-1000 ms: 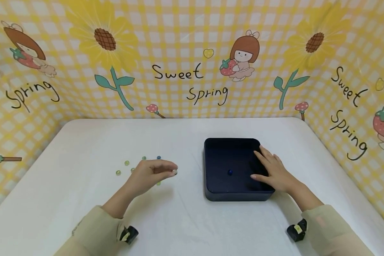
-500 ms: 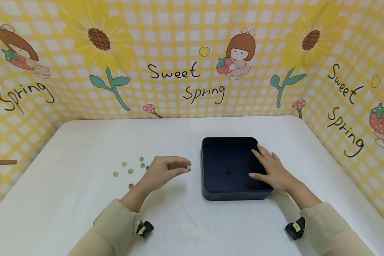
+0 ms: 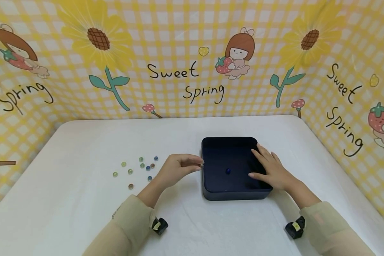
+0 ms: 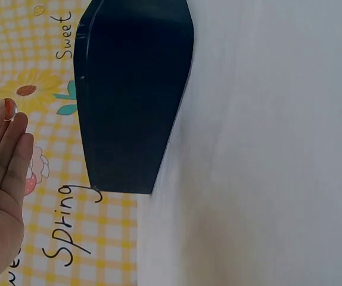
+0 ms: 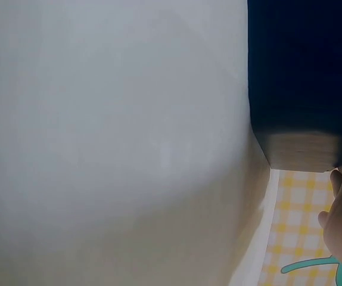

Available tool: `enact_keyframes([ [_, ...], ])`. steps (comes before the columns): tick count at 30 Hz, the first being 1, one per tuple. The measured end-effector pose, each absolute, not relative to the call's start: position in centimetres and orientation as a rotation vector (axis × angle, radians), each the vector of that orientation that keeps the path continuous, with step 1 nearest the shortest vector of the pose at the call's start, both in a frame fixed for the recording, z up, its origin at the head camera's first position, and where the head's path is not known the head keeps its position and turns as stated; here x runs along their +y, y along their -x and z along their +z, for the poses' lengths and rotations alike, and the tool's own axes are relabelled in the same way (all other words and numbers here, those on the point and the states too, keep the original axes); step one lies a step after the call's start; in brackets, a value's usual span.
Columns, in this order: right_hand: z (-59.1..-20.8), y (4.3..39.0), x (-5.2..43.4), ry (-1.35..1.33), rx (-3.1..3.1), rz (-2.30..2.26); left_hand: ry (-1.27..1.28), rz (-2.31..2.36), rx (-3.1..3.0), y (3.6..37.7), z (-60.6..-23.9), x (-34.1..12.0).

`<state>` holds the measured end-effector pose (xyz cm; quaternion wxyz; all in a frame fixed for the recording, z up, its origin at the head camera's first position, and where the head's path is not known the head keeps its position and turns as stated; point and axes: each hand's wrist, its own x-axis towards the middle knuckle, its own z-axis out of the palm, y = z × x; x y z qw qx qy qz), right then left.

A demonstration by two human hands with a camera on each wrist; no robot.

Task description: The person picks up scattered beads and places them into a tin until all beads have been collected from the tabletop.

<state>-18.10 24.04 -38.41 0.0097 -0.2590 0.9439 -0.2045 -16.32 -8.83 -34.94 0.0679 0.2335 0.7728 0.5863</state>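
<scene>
One small glass marble (image 3: 201,165) is being pinched between the thumb and fingertips of the left hand (image 3: 178,170), just at the left wall of a dark blue tray (image 3: 208,188) that is sitting on a white desk (image 3: 83,213). In the left wrist view the marble (image 4: 9,109) is being shown at the fingertips, with the tray (image 4: 132,95) close beyond it. The right hand (image 3: 270,170) is being rested flat, fingers straight, on the right rim of the tray, apparently steadying it. One blue marble (image 3: 228,171) is already lying inside the tray, near its middle. Well to the left of the tray, a loose group of marbles (image 3: 137,169), green, blue and brownish, is lying on the desk. Behind the tray, a yellow checked backdrop (image 3: 192,53) with sunflowers and the words "Sweet Spring" is standing.

The carrying step appears to be in hand: the pinched marble is being held at the tray's edge. The next move is judged to call for the left hand being taken over the left wall and the fingers being loosened above the tray floor.
</scene>
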Motion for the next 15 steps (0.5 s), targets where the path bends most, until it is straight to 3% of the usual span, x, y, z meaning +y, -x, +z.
enact_keyframes([
  [10, -38.4, 18.0, 23.9, 0.799, 2.943, -0.641, -0.684, 1.757, 2.292, 15.8, -33.3, -6.6],
  [15, -38.4, 18.0, 24.0, 0.803, 2.948, -0.638, -0.701, 1.748, 2.279, 17.0, -34.8, -5.6],
])
